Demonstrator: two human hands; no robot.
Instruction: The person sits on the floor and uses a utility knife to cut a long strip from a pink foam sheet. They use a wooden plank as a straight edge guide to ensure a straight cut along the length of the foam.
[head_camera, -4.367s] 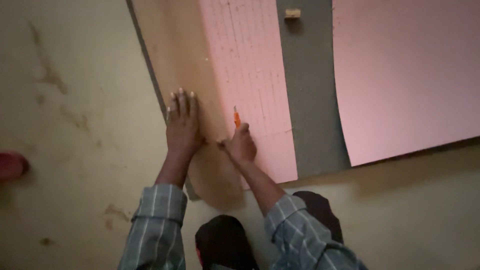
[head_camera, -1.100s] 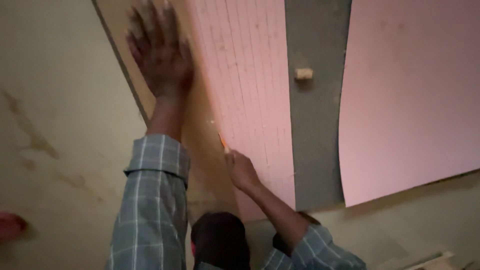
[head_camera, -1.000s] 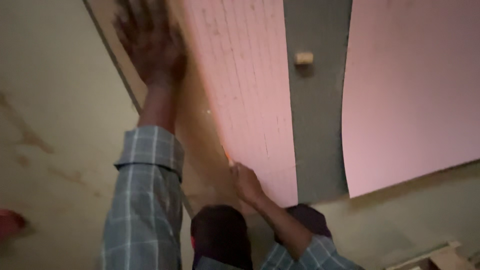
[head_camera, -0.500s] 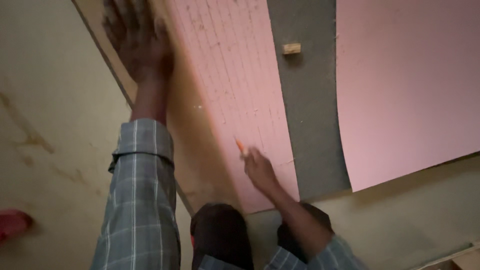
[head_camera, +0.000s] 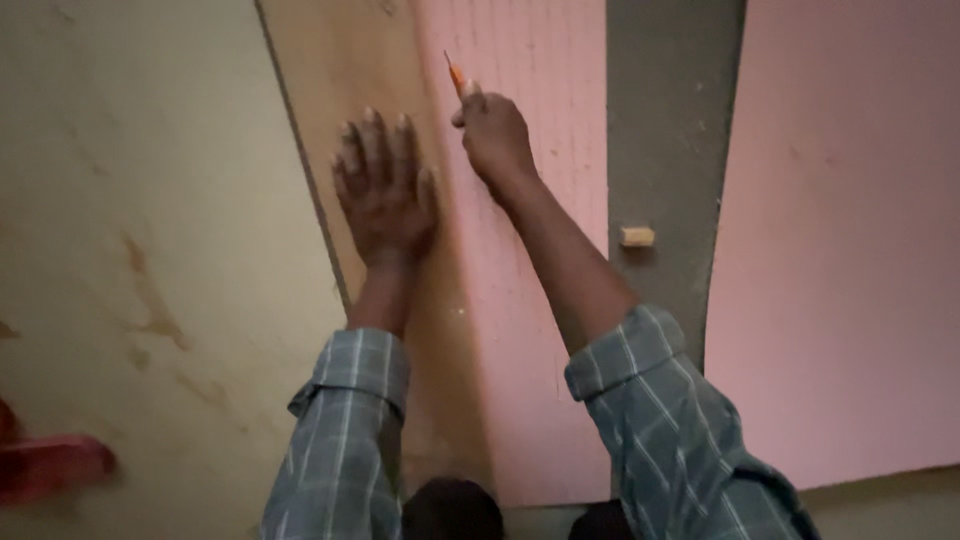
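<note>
Since half a second ago the left hand (head_camera: 385, 190) has drawn back from its far reach up the board and now lies closer in, while the right hand (head_camera: 492, 135) has gone forward along the sheet's edge, past the left one.

The left hand lies flat, palm down, fingers spread and pointing away from the person, pressed on the brown wooden board (head_camera: 345, 90) just beside the left edge of the pink sheet (head_camera: 530, 330). Its forearm runs nearly straight back to a rolled plaid cuff.

The right hand is curled shut around an orange-handled knife (head_camera: 453, 73), thumb side up, the thin tip pointing away and lying at the seam where the pink sheet meets the board. The right forearm stretches forward at a slant, bare to the rolled sleeve.

A second pink sheet (head_camera: 840, 250) lies to the right, apart across a grey strip of floor (head_camera: 670, 120) where a small wooden block (head_camera: 637, 236) rests. A red object (head_camera: 50, 465) shows at the lower left.
</note>
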